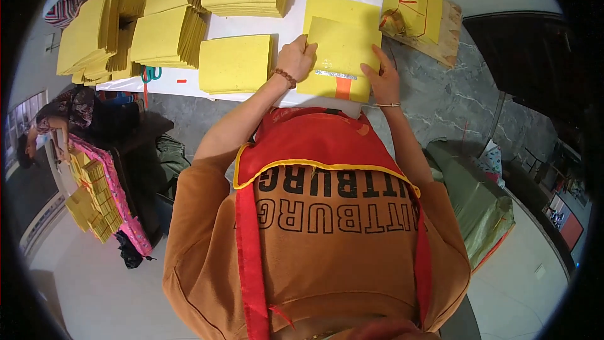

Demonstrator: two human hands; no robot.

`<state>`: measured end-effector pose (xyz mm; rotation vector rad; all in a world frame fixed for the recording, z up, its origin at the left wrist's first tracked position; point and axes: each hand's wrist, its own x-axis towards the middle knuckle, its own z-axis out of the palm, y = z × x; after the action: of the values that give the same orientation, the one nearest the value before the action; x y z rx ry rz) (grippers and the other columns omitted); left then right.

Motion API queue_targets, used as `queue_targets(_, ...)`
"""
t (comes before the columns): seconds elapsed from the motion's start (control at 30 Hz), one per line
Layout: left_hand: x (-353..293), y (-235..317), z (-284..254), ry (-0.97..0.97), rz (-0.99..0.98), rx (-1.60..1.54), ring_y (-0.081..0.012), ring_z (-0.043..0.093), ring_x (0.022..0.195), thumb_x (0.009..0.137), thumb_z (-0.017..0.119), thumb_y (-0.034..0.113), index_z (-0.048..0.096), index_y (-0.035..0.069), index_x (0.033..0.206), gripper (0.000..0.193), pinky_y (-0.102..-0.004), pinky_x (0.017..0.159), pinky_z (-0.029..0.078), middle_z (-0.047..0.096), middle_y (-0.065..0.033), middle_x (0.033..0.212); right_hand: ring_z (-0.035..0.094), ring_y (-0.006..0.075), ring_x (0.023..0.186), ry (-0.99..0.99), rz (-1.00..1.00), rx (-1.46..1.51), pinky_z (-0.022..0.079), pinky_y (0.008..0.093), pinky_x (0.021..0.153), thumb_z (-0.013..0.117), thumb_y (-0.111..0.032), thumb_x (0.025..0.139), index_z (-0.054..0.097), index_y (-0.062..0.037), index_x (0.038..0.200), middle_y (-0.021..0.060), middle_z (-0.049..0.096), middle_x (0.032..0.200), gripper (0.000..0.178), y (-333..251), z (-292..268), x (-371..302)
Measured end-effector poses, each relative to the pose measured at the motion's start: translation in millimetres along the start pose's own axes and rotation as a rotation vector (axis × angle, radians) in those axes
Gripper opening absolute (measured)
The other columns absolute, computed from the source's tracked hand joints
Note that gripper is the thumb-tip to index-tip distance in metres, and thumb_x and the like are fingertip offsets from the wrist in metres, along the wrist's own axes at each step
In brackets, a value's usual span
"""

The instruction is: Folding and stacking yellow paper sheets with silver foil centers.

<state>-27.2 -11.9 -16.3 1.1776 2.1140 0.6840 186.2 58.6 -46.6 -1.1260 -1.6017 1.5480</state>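
Observation:
Both hands meet at a yellow paper sheet (343, 43) on the white-topped table. My left hand (294, 60), with a beaded bracelet at the wrist, grips its left edge, fingers curled. At the right edge, my right hand (384, 80) has thumb and forefinger on the sheet, gripping it. Below lies more yellow paper (314, 86) bearing an orange strip (343, 87) and a thin printed band (336, 75). A low yellow paper stack (234, 63) sits just left of my left hand.
Several thick yellow paper stacks (165, 34) fill the table's left side. Teal-handled scissors (151, 73) lie near its front edge. Yellow bundles tied with red string (409, 0) rest on a wooden board (450, 38) at right. Another person (66, 110) is beside a pink-covered table at far left.

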Motion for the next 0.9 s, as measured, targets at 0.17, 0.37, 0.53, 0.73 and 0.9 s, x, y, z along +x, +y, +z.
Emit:
queue_targets(0.17,0,-8,9,0.125,0.023,-0.126,-0.0356,0.058,0.065,0.081,0.058,0.025,0.049,0.001,0.100,0.032,-0.0401,0.059,0.045,0.060,-0.0184,0.071,0.055,0.0152,0.100,-0.002,0.108,-0.048,0.045,0.0253,0.084,0.063,-0.002,0.077,0.043,0.0033,0.127,0.0121,0.054,0.118,0.054,-1,1,1)
queue_targets(0.37,-24,29,-12,0.176,0.140,0.065,-0.0320,0.055,0.092,0.081,0.059,0.022,0.045,0.005,0.117,0.042,-0.0393,0.073,0.044,0.057,-0.0145,0.100,0.056,0.0143,0.096,0.003,0.090,-0.245,0.045,0.0246,0.081,0.064,-0.002,0.077,0.043,0.0032,0.127,0.0121,0.056,0.114,0.054,10,-2,3)
queue_targets(0.53,-17,38,12,0.301,0.700,0.431,-0.0294,0.041,0.116,0.084,0.055,0.024,0.049,0.012,0.121,0.040,-0.0430,0.093,0.033,0.047,-0.0116,0.124,0.062,0.0237,0.092,0.085,0.030,-0.211,0.047,0.0313,0.079,0.068,-0.016,0.071,0.052,-0.0030,0.121,0.0190,0.062,0.104,0.054,11,3,1)
queue_targets(0.73,-10,14,35,0.176,0.721,0.551,-0.0301,0.035,0.122,0.086,0.049,0.037,0.046,0.015,0.126,0.045,-0.0444,0.100,0.027,0.041,-0.0107,0.132,0.057,0.0224,0.104,0.033,0.122,-0.126,0.043,0.0355,0.086,0.066,-0.016,0.072,0.052,-0.0041,0.121,0.0189,0.056,0.115,0.052,-4,4,-3)
queue_targets(0.9,-10,14,37,0.148,0.698,0.601,-0.0285,0.033,0.123,0.086,0.048,0.038,0.042,0.018,0.130,0.048,-0.0444,0.101,0.025,0.037,-0.0093,0.135,0.034,0.0226,0.126,0.010,-0.363,-1.195,0.025,0.0554,0.097,0.059,-0.036,0.079,0.047,-0.0079,0.125,0.0097,0.037,0.136,0.055,-24,15,-33)
